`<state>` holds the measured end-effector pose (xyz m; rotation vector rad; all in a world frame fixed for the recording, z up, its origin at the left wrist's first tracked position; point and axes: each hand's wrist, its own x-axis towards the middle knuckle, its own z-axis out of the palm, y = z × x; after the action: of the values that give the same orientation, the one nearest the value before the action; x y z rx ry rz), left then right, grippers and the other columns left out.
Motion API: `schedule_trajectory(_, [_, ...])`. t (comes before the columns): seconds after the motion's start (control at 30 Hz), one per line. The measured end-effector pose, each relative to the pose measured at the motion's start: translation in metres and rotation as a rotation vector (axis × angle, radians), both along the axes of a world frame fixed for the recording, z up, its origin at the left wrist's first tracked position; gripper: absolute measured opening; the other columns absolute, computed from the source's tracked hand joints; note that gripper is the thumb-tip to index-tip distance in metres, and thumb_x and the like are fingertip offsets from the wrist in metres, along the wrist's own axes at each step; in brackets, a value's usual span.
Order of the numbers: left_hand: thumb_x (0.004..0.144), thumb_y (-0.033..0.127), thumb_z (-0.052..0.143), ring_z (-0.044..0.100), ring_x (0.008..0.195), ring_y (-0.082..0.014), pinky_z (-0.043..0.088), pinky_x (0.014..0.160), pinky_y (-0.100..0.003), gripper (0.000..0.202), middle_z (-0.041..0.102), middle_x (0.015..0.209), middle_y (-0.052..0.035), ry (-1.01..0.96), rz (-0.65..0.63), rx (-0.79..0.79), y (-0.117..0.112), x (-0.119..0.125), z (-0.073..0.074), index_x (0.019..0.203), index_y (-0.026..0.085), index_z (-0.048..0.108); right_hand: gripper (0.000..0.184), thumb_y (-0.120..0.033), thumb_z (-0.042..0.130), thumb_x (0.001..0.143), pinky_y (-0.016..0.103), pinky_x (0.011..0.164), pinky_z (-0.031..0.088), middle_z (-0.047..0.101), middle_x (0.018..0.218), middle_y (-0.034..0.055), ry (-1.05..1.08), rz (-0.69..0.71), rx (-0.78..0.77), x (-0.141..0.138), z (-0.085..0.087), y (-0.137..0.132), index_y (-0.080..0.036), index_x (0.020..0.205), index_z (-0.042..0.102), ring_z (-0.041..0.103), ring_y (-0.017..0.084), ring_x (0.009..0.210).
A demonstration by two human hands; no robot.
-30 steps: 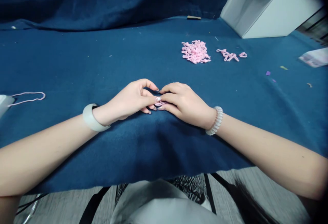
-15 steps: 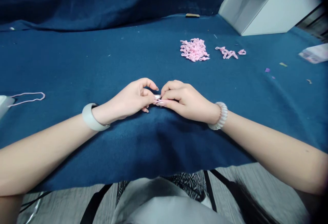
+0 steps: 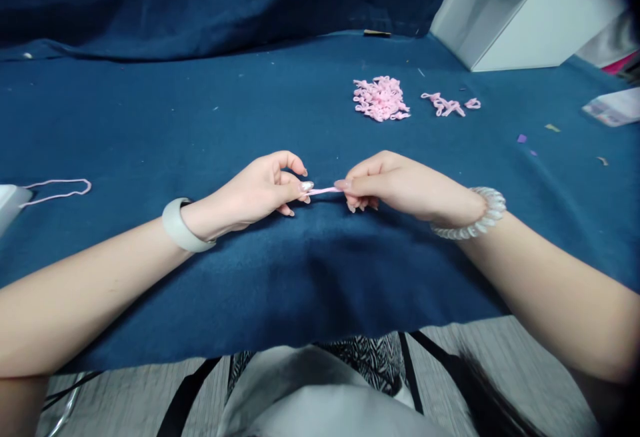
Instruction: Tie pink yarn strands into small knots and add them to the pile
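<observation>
My left hand (image 3: 260, 190) and my right hand (image 3: 395, 184) rest on the dark blue cloth (image 3: 200, 130) near its front edge. Each hand pinches one end of a short pink strand (image 3: 324, 190), which runs taut between the fingertips just above the cloth. A grey bangle sits on my left wrist and a clear coiled band on my right wrist.
A heap of small pink loops (image 3: 380, 98) lies further back, with a few loose ones (image 3: 449, 105) to its right. A white box (image 3: 525, 10) stands at the back right. A pink string loop (image 3: 57, 189) lies at the far left. Small scraps (image 3: 553, 128) dot the right side.
My hands were touching over the pink piece; my right hand has pulled away to the right, drawing the strand out straight. My left hand has stayed put.
</observation>
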<state>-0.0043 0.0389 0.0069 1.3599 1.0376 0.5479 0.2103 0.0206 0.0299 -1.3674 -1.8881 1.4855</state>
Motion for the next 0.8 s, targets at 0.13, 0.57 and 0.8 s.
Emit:
schedule_trajectory(0.13, [0.076,0.015,0.067,0.058,0.056,-0.0072,0.050,0.050,-0.015,0.025,0.061,0.066,0.0013,-0.016,0.021,-0.023,0.0008,0.0000,-0.0006,0.092,0.014,0.048,0.024,-0.030,0.070,0.071,0.018,0.045,0.035,0.059,0.054,0.0032,0.100,-0.066,-0.204,0.0041,-0.0020,0.0040,-0.012,0.055,0.067,0.049,0.007,0.050])
schedule_trajectory(0.57, [0.079,0.011,0.063,0.058,0.057,-0.0063,0.052,0.051,-0.015,0.021,0.062,0.068,0.0011,-0.011,-0.020,-0.063,0.0033,-0.0010,0.0034,0.096,0.013,0.050,0.019,-0.024,0.068,0.071,0.012,0.041,0.041,0.063,0.055,0.0041,0.219,-0.100,-0.475,0.0045,-0.0063,0.0049,-0.009,0.061,0.072,0.053,0.005,0.046])
schedule_trajectory(0.8, [0.079,0.015,0.065,0.057,0.058,-0.0054,0.053,0.053,-0.014,0.021,0.062,0.070,0.0014,-0.023,-0.054,-0.072,0.0050,-0.0029,0.0017,0.095,0.013,0.053,0.021,-0.020,0.063,0.075,0.012,0.040,0.040,0.062,0.055,0.0053,0.196,-0.135,-0.453,-0.0008,-0.0057,0.0040,-0.007,0.060,0.070,0.052,0.006,0.044])
